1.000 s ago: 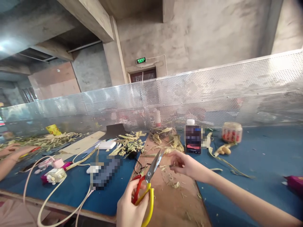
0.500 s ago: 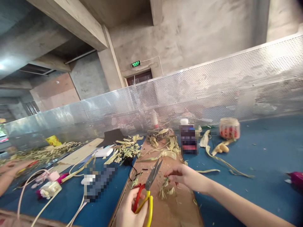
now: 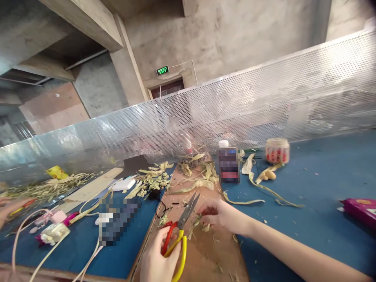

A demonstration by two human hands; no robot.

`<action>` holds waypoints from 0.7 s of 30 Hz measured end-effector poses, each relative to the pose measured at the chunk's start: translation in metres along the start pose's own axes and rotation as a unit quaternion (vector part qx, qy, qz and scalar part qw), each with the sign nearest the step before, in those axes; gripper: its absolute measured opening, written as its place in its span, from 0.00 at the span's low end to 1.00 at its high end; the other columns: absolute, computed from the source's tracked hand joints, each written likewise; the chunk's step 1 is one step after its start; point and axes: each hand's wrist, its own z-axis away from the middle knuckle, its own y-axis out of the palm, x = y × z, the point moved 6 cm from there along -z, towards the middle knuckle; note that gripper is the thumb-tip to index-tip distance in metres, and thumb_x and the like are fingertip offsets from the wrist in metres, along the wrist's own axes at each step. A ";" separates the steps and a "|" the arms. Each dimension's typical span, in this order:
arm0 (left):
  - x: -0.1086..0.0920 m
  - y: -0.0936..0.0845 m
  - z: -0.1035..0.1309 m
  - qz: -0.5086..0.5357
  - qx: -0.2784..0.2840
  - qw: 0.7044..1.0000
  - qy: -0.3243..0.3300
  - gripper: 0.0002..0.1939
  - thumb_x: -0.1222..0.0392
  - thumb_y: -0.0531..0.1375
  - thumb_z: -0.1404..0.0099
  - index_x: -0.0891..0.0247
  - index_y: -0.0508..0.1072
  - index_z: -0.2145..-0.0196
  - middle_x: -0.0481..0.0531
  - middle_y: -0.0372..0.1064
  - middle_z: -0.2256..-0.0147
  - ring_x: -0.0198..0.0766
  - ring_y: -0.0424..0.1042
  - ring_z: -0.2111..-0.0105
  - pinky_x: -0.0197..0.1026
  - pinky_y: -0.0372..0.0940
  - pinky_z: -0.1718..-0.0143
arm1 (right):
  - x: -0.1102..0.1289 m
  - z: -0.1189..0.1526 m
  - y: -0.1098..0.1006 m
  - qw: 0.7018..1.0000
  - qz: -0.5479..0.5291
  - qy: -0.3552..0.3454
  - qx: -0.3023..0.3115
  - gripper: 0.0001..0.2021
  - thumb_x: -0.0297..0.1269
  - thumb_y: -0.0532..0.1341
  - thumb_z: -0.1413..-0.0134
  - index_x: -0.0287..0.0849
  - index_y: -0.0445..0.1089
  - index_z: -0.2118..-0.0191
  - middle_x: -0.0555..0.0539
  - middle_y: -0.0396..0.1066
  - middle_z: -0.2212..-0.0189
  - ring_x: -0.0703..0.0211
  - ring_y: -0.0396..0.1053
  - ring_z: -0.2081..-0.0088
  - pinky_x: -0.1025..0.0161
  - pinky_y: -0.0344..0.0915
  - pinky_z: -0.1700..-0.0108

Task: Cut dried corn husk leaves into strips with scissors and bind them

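My left hand point(image 3: 160, 254) is closed around the handles of scissors point(image 3: 185, 213), one loop red and the other yellow. The blades point away from me and stand slightly apart above a brown board point(image 3: 205, 250). Just right of the blades, my right hand point(image 3: 216, 215) has its fingers bent in a pinch on a small dried plant piece point(image 3: 196, 221); the fingertips partly hide it. Small leaf scraps lie on the board below that hand. Farther up the board are long dried leaves point(image 3: 202, 184) and a tangle of thin dry strands point(image 3: 195, 159).
A dark bottle point(image 3: 228, 168) with a white cap and a clear jar point(image 3: 277, 150) stand beyond my right hand. A magenta packet point(image 3: 360, 211) lies at far right. Cables, a pixelated dark object point(image 3: 119, 223) and a dried plant pile point(image 3: 157, 180) occupy the left. Another person's hand point(image 3: 8, 209) works at far left.
The whole view has shifted, so things sit farther left and mostly higher. My right fingertips are closer to the scissor blades. More of the magenta packet shows.
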 end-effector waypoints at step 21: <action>-0.005 0.021 0.001 0.331 0.050 0.940 -0.074 0.25 0.49 0.65 0.52 0.61 0.63 0.60 0.57 0.74 0.65 0.46 0.75 0.65 0.43 0.69 0.65 | 0.017 0.009 0.026 0.983 -0.175 0.007 0.055 0.15 0.43 0.67 0.56 0.38 0.68 0.67 0.49 0.73 0.73 0.59 0.73 0.69 0.57 0.66 0.59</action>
